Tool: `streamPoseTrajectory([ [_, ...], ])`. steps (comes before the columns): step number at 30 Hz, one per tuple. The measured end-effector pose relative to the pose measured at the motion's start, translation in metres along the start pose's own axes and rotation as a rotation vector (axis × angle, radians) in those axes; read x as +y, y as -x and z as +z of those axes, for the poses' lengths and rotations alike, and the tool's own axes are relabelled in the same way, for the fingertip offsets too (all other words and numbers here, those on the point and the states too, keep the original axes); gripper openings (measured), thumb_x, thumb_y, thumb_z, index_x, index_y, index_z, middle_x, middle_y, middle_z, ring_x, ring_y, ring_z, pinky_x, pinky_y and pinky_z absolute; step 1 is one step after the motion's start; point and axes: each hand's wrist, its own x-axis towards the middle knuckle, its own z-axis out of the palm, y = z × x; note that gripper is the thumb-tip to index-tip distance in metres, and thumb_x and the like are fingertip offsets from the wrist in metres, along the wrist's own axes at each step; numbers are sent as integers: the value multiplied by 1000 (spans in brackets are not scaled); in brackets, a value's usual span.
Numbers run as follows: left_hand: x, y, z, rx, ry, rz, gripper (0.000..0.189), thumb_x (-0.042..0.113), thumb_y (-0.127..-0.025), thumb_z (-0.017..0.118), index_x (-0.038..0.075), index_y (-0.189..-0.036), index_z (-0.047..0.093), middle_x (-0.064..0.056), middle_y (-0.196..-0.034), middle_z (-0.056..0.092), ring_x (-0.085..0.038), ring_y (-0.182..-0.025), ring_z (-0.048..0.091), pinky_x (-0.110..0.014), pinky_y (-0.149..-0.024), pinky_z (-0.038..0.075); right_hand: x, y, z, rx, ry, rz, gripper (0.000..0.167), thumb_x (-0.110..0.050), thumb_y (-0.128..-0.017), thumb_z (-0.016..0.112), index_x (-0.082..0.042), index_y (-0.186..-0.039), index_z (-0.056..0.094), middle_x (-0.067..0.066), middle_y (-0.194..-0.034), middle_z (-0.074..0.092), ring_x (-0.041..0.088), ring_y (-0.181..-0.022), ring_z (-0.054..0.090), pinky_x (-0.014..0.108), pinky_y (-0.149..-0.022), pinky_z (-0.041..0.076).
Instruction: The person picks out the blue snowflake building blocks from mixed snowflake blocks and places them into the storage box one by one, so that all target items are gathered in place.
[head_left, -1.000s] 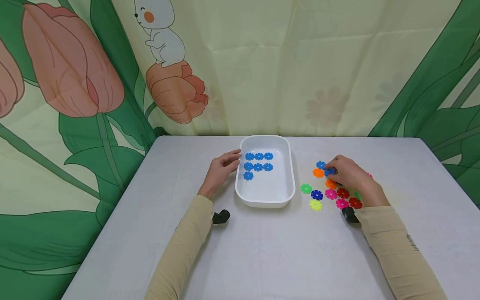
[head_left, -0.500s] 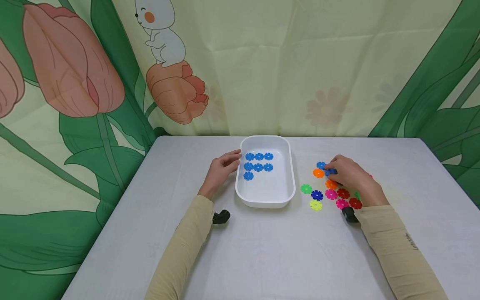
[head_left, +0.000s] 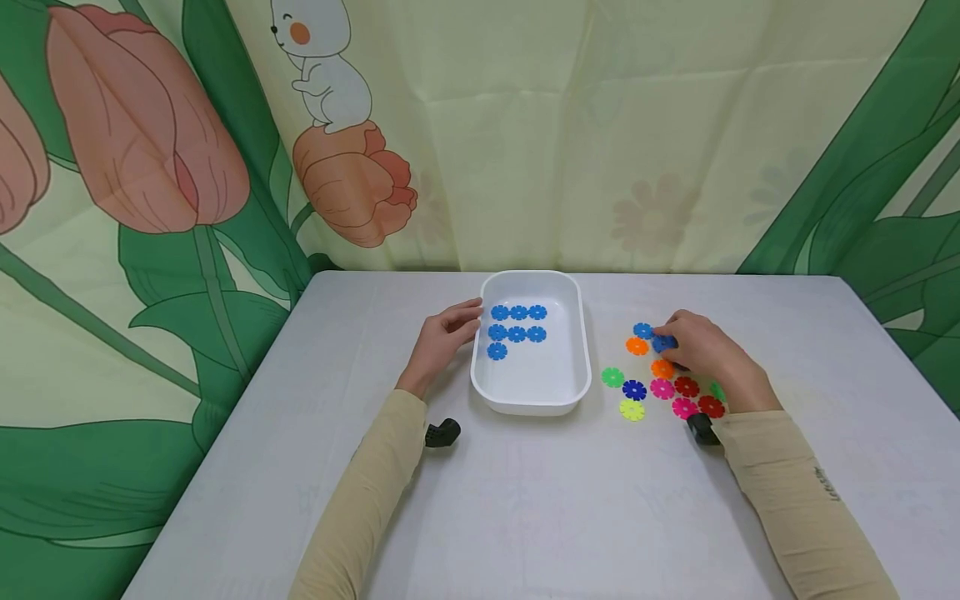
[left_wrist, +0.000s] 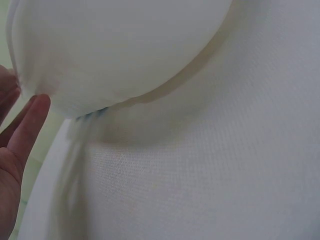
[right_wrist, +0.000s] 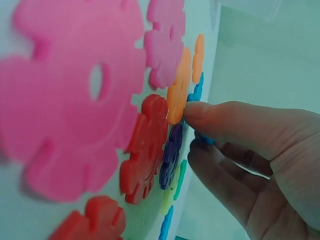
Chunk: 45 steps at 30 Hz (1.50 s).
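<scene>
My left hand [head_left: 444, 343] rests its fingertips on the left side of a white plastic tray [head_left: 543, 398]. In the left wrist view its fingers [left_wrist: 31, 127] are straight against the tray's outer wall. Blue flower-shaped discs [head_left: 517, 334] lie in the tray in two rows of three, with a single one below. Over on the right, my right hand [head_left: 705, 348] pinches a blue flower-shaped disc [head_left: 663, 343] between thumb and fingers, close over the loose pieces. The right wrist view shows this disc mostly hidden behind the thumb [right_wrist: 205, 112].
Loose discs lie right of the tray: orange [head_left: 637, 346], green [head_left: 612, 377], dark blue [head_left: 634, 390], yellow [head_left: 632, 410], pink [head_left: 662, 389] and red [head_left: 711, 406]. Another blue disc [head_left: 642, 331] lies beside the right fingertips. A printed curtain [head_left: 525, 167] hangs behind the table [head_left: 555, 508].
The right hand has shifted very slightly to the right with the blue flower-shaped disc between its fingers. The left hand and the tray stay where they were.
</scene>
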Motion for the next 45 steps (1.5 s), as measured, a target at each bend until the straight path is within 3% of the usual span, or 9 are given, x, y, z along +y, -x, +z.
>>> streamPoseTrajectory([
  [7,-1,-1,0,2,-2,-2,28,23,-95,66,14,-121,70,15,-134,57,-12,-120,57,-26,-90,54,4,-1,-2,-7,11,2,46,-11,-87,73,10,-125,59,28,-112,58,42,-103,53,55,-89,52],
  [14,0,-1,0,-7,-1,-14,29,23,-95,65,13,-123,69,14,-135,56,-13,-122,56,-27,-91,54,2,0,-3,41,-4,28,46,-13,-86,75,8,-124,61,30,-116,52,45,-107,51,54,-86,54],
  [20,0,-1,1,-8,2,-22,30,23,-95,65,12,-123,69,15,-135,56,-12,-122,55,-26,-91,53,-4,0,-8,63,-29,1,47,-14,-86,75,7,-125,60,29,-117,53,44,-106,52,54,-85,55],
  [36,-1,-1,1,-11,-3,-26,30,22,-96,65,12,-123,69,15,-135,56,-12,-122,55,-26,-91,54,-41,9,-26,174,-105,-83,43,-12,-86,76,5,-123,63,21,-109,58,33,-96,56,46,-80,58],
  [45,-1,-2,0,-17,4,-10,32,21,-96,64,7,-125,67,13,-136,56,-13,-123,55,-26,-91,54,-61,15,-31,209,-121,-137,40,-13,-85,76,3,-120,65,20,-111,58,34,-99,57,45,-80,59],
])
